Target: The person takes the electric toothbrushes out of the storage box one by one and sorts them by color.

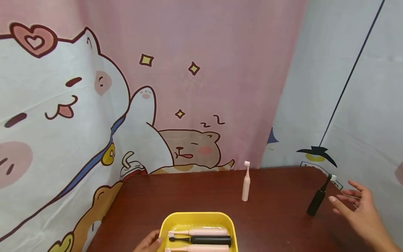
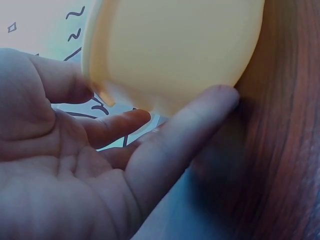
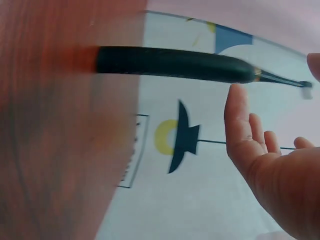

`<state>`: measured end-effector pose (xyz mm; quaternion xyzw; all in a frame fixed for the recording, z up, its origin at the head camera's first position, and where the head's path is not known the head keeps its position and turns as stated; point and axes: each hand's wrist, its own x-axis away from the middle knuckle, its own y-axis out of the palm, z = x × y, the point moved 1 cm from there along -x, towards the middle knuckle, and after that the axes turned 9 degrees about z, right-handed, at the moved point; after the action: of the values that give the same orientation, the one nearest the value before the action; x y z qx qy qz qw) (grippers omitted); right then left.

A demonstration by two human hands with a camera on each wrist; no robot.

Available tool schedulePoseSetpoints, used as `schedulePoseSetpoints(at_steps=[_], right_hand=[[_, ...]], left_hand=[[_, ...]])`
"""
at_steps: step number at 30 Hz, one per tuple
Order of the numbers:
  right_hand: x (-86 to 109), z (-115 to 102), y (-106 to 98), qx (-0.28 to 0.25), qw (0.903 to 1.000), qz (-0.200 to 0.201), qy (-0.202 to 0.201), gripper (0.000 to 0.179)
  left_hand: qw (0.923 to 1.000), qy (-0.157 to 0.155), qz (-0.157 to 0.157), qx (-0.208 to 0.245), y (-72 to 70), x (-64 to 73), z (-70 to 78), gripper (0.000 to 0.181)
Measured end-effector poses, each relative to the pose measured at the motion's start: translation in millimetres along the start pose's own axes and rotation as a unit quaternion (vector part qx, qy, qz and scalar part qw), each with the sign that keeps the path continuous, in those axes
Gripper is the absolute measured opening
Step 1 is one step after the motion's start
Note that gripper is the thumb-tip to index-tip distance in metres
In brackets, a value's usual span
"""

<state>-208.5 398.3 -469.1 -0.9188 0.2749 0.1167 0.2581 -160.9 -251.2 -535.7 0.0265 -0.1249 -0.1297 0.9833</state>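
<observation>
A black electric toothbrush (image 1: 317,201) stands upright on its base at the table's right side, its white bristles at the top. Just right of it is my right hand (image 1: 362,211), thumb and fingers spread apart and holding nothing. In the right wrist view, a fingertip appears very near the toothbrush body (image 3: 175,63); contact is unclear. My left hand (image 1: 149,241) holds the left side of a yellow tray (image 1: 196,214), thumb at the rim and fingers against the outer wall (image 2: 185,50). Inside lie two pink electric toothbrushes (image 1: 209,232) and a black one (image 1: 211,240).
A pink electric toothbrush (image 1: 246,185) stands upright near the back of the dark red-brown table (image 1: 270,224). Behind the table hangs a pink and white cloth (image 1: 226,70) printed with cartoon animals.
</observation>
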Motion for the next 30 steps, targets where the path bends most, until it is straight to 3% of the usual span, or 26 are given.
schedulePoseSetpoints(at_steps=[4, 8, 14, 15, 21, 30], right_hand=[[7.8, -16.3, -3.6, -0.009, 0.9998, 0.011, -0.011, 0.092], [15.6, -37.6, -4.6, -0.037, 0.9976, 0.005, -0.058, 0.087], [21.6, -70.7, 3.2, -0.178, 0.9757, -0.062, -0.111, 0.080], [22.0, -76.5, 6.1, -0.180, 0.9740, -0.072, -0.117, 0.079], [28.9, -107.5, 32.1, -0.080, 0.9791, -0.101, -0.157, 0.074], [43.7, -135.4, 78.6, -0.122, 0.9628, -0.161, -0.179, 0.061]], left_hand=[[0.9998, -0.018, 0.008, -0.008, 0.0, -0.5, 4.0, 0.066], [0.9990, -0.040, 0.015, -0.016, -0.9, -1.2, 6.8, 0.064], [0.9988, -0.048, 0.010, 0.000, -0.7, 0.3, 4.2, 0.064], [0.9987, -0.049, 0.009, 0.005, -0.7, 0.7, 3.4, 0.064], [0.9992, -0.040, 0.004, 0.008, 0.2, 0.9, 2.0, 0.065], [0.9994, -0.034, 0.008, -0.002, 1.9, 1.6, 2.7, 0.063]])
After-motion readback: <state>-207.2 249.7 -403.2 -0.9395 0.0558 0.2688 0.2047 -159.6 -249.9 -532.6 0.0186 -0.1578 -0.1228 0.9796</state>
